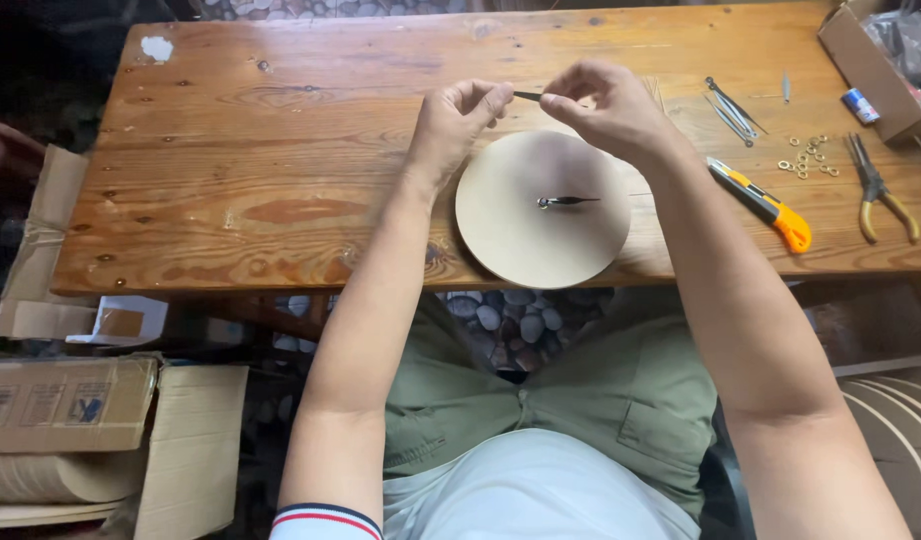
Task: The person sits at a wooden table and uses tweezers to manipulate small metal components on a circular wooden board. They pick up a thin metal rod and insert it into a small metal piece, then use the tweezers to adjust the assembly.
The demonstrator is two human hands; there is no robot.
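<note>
Both my hands are raised over a wooden table (280,160), pinching the two ends of a thin dark strip (527,96). My left hand (460,115) grips its left end between thumb and fingers. My right hand (605,105) grips its right end. Just below them lies a round tan disc (520,240) at the table's front edge. A small dark pointer-like piece (565,201) with a tiny ring at its left end rests at the disc's middle.
Right of the disc lie an orange utility knife (770,208), several small brass rings (805,158), metal tweezers (732,110) and yellow-handled pliers (878,190). An open cardboard box (865,65) sits at the far right corner. Cardboard boxes (65,400) stand on the floor at left.
</note>
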